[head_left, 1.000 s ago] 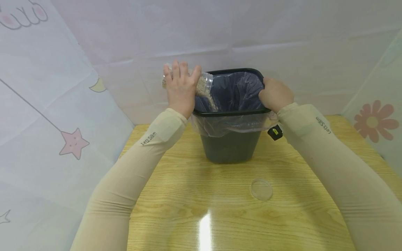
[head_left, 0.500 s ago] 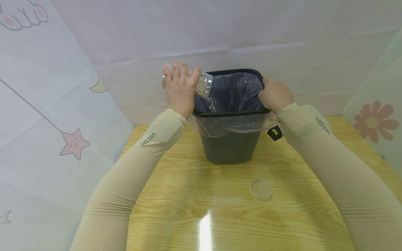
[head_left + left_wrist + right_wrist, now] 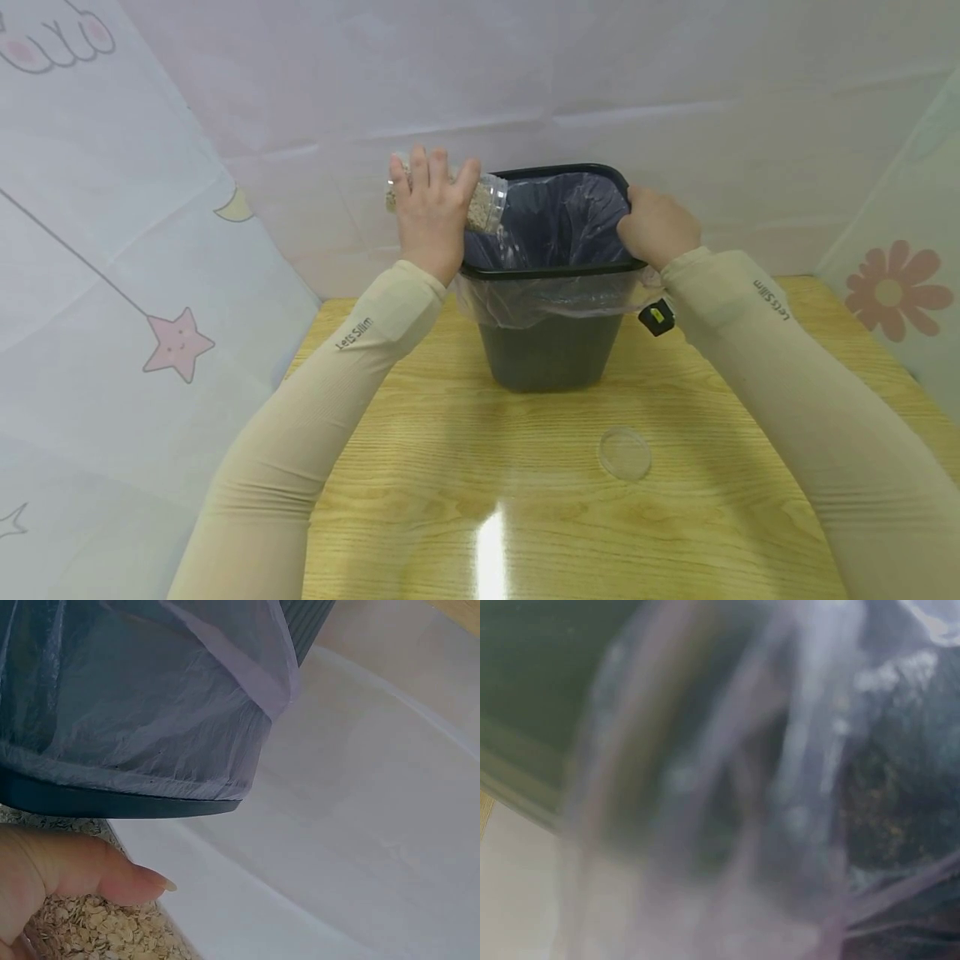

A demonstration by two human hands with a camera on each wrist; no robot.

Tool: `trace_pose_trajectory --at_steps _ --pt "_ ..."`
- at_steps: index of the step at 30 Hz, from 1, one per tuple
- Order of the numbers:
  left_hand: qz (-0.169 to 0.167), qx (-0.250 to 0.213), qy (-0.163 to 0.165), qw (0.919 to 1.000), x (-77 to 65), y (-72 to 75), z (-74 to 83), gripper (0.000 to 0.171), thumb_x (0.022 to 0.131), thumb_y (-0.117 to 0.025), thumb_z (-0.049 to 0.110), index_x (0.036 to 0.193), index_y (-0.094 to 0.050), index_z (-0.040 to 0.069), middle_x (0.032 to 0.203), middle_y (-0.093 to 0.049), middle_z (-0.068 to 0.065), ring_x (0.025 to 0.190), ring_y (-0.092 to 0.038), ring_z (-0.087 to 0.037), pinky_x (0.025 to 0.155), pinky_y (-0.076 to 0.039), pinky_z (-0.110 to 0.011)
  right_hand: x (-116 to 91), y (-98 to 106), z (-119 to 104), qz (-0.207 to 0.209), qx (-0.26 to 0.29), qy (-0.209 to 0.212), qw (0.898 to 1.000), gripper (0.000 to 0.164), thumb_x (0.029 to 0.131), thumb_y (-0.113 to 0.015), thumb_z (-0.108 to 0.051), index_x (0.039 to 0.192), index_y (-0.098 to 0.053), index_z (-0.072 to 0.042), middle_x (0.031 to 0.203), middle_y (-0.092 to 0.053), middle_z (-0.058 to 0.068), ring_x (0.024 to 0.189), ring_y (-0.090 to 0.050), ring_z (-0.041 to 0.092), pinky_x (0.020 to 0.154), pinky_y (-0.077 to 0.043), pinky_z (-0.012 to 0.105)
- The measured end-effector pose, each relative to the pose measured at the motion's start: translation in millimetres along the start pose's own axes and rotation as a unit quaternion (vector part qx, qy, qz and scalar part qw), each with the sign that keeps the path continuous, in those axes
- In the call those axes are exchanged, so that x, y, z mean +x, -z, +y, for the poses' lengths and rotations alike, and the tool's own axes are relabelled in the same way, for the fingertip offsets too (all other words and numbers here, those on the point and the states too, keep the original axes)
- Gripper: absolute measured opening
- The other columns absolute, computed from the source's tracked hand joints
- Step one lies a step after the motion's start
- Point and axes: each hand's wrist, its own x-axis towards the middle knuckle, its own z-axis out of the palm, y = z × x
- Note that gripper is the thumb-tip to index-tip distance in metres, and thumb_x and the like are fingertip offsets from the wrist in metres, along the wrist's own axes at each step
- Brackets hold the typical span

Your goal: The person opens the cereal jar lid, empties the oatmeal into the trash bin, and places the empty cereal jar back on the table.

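My left hand (image 3: pixel 433 212) holds a clear jar (image 3: pixel 491 202) of rolled oats, tipped on its side with its mouth over the left side of a dark bin (image 3: pixel 547 354). Up close in the left wrist view, the oats (image 3: pixel 112 930) lie under the thumb (image 3: pixel 124 881), just beside the bin's rim (image 3: pixel 112 802). A few pale flakes show below the jar's mouth. On the bin's right rim, my right hand (image 3: pixel 660 225) grips the edge and the thin plastic liner (image 3: pixel 525 304) folded over it. The right wrist view is mostly blurred liner (image 3: pixel 727 772).
A round clear lid (image 3: pixel 625 454) lies on the wooden table (image 3: pixel 420 467) in front of the bin. Behind the bin hangs a pale cloth backdrop (image 3: pixel 360 75), with printed side panels left and right. A small black object (image 3: pixel 657 317) shows below the right wrist.
A thick stream of oats ran from the jar into the bin a second ago; it has thinned to a few flakes. Both hands have stayed almost in place.
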Motion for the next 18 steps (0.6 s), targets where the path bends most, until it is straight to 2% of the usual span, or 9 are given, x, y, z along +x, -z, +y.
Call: trace_pose_trajectory --at_steps 11,18 --pt "0.019 0.005 -0.003 0.9998 0.2 -2.4 -0.1 0.058 0.080 -0.054 -0.012 0.129 -0.050 0.020 0.130 -0.048 -0.016 0.131 -0.036 -0.036 0.112 -0.023 -0.053 0.3 -0.1 0.2 -0.001 0.000 0.007 1.000 0.060 0.091 -0.029 -0.008 0.150 -0.023 0.005 0.146 -0.033 0.033 0.127 -0.037 0.053 0.095 -0.038 0.066" --pt "0.022 0.006 -0.004 0.9997 -0.7 -3.6 0.5 0.057 0.080 -0.055 -0.011 0.128 -0.050 0.020 0.130 -0.048 -0.016 0.130 -0.036 -0.036 0.112 -0.023 -0.054 0.9 -0.2 0.1 -0.004 -0.003 0.003 1.000 0.061 0.092 -0.028 -0.008 0.151 -0.020 0.004 0.147 -0.031 0.033 0.126 -0.037 0.054 0.091 -0.041 0.064"
